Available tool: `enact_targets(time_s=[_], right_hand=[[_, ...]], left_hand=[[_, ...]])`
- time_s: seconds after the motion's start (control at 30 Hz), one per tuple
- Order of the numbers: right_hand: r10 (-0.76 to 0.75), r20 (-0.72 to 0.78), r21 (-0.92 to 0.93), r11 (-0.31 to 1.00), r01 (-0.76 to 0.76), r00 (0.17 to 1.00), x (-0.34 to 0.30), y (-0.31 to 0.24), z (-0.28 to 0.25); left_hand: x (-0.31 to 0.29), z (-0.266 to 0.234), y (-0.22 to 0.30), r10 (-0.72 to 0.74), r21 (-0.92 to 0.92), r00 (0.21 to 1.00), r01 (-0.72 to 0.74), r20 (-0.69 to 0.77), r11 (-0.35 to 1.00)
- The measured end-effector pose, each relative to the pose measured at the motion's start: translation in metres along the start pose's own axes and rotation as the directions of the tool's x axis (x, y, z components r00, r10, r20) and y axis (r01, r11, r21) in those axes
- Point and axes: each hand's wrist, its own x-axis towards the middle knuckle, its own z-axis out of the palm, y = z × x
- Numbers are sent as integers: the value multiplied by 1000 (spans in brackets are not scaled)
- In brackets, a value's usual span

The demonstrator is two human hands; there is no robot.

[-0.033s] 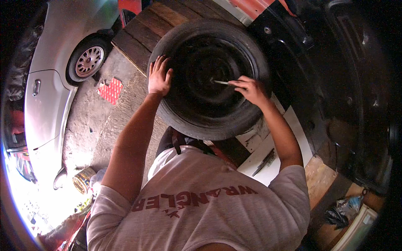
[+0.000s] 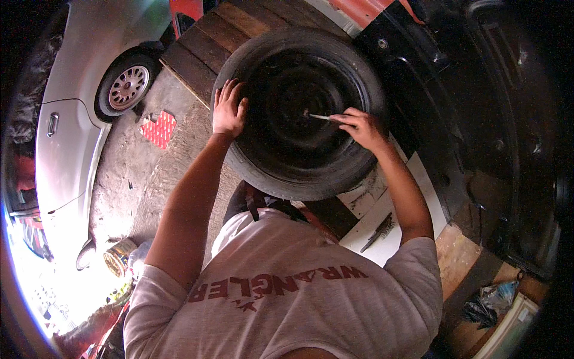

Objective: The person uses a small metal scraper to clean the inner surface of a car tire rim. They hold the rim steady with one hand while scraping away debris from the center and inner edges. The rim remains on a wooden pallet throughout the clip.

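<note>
A black tyre on a dark wheel (image 2: 281,128) lies flat in front of me, its rubber sidewall (image 2: 365,84) forming a wide ring. My left hand (image 2: 228,112) rests on the left part of the sidewall, fingers stretched out and holding nothing. Over the right side of the wheel, my right hand (image 2: 362,127) is closed around a slim, pale, stick-like tool (image 2: 320,117). Its thin end points left toward the wheel's dark centre; whether it touches the wheel I cannot tell. The rest of the tool is hidden in my fingers.
Dark wooden planks (image 2: 206,45) lie beneath and beyond the tyre. A silver car (image 2: 72,125) stands at the left, near a red patterned scrap (image 2: 158,130) on the floor. Large black panels (image 2: 466,119) rise at the right. A dark brush-like tool (image 2: 378,232) lies on a white sheet (image 2: 412,206).
The slim tool and my right hand have shifted slightly to the right. My left hand stays in place on the tyre.
</note>
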Motion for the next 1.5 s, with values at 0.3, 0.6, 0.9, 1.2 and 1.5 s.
enact_targets(time_s=[0.3,0.6,0.9,1.2,1.5], right_hand=[[-107,309,-181,969,169,945,21,4,-17],[19,113,-124,992,-5,993,-6,3,27],[113,100,24,993,-115,989,-31,-2,25],[-143,71,-197,968,154,987,18,11,11],[-275,280,-178,927,332,920,36,11,-2]], left_hand=[[1,-3,5,-12,-20,1000,12,7,1000],[0,1,-2,-14,4,1000,14,-3,1000],[1,-2,4,-12,7,1000,12,14,1000],[4,-3,6,-13,12,1000,12,15,1000],[2,-2,1,-6,22,1000,6,12,1000]])
